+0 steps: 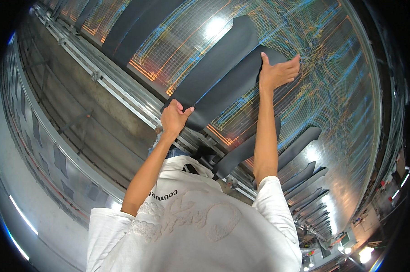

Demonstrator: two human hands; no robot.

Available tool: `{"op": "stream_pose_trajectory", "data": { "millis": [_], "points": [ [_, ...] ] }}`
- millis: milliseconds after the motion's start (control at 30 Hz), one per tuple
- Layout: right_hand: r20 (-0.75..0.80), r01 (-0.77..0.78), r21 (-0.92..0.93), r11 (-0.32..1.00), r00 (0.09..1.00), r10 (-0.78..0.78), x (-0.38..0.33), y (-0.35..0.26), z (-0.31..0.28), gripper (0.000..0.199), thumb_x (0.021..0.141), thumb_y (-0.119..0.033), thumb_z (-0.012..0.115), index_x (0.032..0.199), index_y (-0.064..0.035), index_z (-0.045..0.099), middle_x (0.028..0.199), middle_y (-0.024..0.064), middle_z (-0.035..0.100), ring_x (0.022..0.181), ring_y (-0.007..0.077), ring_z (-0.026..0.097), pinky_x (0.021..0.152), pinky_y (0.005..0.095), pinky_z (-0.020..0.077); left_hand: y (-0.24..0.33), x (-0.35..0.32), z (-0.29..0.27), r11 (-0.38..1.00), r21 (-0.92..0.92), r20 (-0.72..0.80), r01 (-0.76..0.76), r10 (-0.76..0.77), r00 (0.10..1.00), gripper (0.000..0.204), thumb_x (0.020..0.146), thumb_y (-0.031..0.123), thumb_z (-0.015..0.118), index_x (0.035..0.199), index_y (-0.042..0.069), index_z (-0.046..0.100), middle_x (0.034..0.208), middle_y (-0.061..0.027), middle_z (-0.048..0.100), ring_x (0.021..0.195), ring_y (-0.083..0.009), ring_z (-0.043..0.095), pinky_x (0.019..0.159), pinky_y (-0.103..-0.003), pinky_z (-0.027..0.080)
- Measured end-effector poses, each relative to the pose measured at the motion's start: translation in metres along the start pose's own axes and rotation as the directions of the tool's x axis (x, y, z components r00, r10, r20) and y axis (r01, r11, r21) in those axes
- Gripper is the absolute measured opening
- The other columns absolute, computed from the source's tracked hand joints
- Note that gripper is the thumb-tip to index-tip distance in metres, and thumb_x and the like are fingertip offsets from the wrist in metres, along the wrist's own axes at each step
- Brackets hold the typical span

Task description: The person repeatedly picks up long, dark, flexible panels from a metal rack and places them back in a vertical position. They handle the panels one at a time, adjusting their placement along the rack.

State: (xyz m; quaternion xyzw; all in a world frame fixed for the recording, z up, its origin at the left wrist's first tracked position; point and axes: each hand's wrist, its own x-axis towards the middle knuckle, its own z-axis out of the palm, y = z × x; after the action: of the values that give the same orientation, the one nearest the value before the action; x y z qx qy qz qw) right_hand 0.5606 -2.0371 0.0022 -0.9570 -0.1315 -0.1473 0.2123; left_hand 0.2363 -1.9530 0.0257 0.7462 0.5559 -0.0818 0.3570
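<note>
Two long dark grey sheet pieces lie side by side in front of me: the left piece (218,59) and the right piece (234,84), with a thin blue line showing along the seam between them. At their near ends is my left hand (172,119), fingers curled in and thumb laid by the seam; whatever its fingers hold is hidden. My right hand (279,72) rests at the far end of the right piece, thumb raised and fingers stretched to the right. Beneath the pieces is a shiny table (177,34) covered with orange, blue and yellow lines.
A metal rail (114,88) runs along the table's near edge, close to my waist. More dark grey pieces lie on the table, one wide strip (137,27) to the left and several to the right, such as a curved one (300,145). A curved pale panel (62,167) stands at the left.
</note>
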Motion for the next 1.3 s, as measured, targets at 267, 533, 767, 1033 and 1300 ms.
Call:
{"op": "stream_pose_trajectory", "data": {
  "millis": [267,533,767,1033,1300],
  "points": [
    [0.292,0.382,0.173,0.908,0.86,-0.418,-0.08,0.007,0.009,0.072,0.099,-0.037,0.052,0.153,0.0045,0.029,0.162,0.0275,0.023,0.149,0.0474,0.02,0.122,0.0563,0.0141,-0.014,-0.002,0.013,0.985,-0.048,-0.08,-0.166,0.162,0.984,0.044,0.077,0.038,0.085,0.08,0.006,0.055,0.065,-0.0101,0.058,0.062,-0.0312,0.059,0.059,-0.043,0.045],
    [0.515,0.468,0.279,0.839,0.665,-0.542,-0.261,-0.018,-0.084,0.093,0.085,-0.051,0.069,0.154,-0.0006,0.032,0.162,0.0221,0.024,0.15,0.0441,0.019,0.121,0.0564,0.0169,-0.033,0.006,0.012,0.922,-0.049,-0.039,-0.383,0.382,0.923,0.042,0.081,0.038,0.083,0.078,0.005,0.057,0.061,-0.0067,0.054,0.055,-0.0212,0.052,0.055,-0.038,0.044],
    [0.729,0.293,0.12,0.949,0.623,-0.284,-0.242,-0.054,-0.117,0.091,0.076,-0.043,0.082,0.146,-0.0008,0.043,0.158,0.0207,0.031,0.147,0.0393,0.028,0.117,0.0528,0.0272,-0.038,0.022,-0.013,0.818,0.15,0.31,-0.555,0.494,0.812,0.038,0.074,0.026,0.086,0.09,0.006,0.058,0.068,-0.0077,0.061,0.061,-0.0237,0.06,0.06,-0.038,0.048],
    [0.161,-0.539,0.033,0.842,0.834,0.528,-0.284,0.024,-0.196,0.066,0.078,-0.038,0.078,0.127,0.001,0.059,0.137,0.0237,0.051,0.129,0.0416,0.046,0.108,0.0537,0.0333,-0.038,0.028,-0.019,0.757,-0.082,0.401,-0.648,0.62,0.674,0.03,0.082,0.026,0.08,0.09,0.003,0.061,0.067,-0.003,0.06,0.061,-0.0138,0.056,0.058,-0.031,0.046],
    [0.056,-0.749,-0.179,0.639,0.64,0.766,-0.377,0.061,-0.186,0.036,0.083,-0.028,0.077,0.104,-0.0025,0.062,0.109,0.0172,0.064,0.109,0.036,0.057,0.112,0.0518,0.03,-0.014,-0.019,-0.013,0.773,-0.295,0.608,-0.562,0.606,0.513,0.027,0.089,0.028,0.075,0.084,0.003,0.065,0.064,0.0018,0.06,0.059,-0.0064,0.05,0.056,-0.025,0.041]
  ]
}}
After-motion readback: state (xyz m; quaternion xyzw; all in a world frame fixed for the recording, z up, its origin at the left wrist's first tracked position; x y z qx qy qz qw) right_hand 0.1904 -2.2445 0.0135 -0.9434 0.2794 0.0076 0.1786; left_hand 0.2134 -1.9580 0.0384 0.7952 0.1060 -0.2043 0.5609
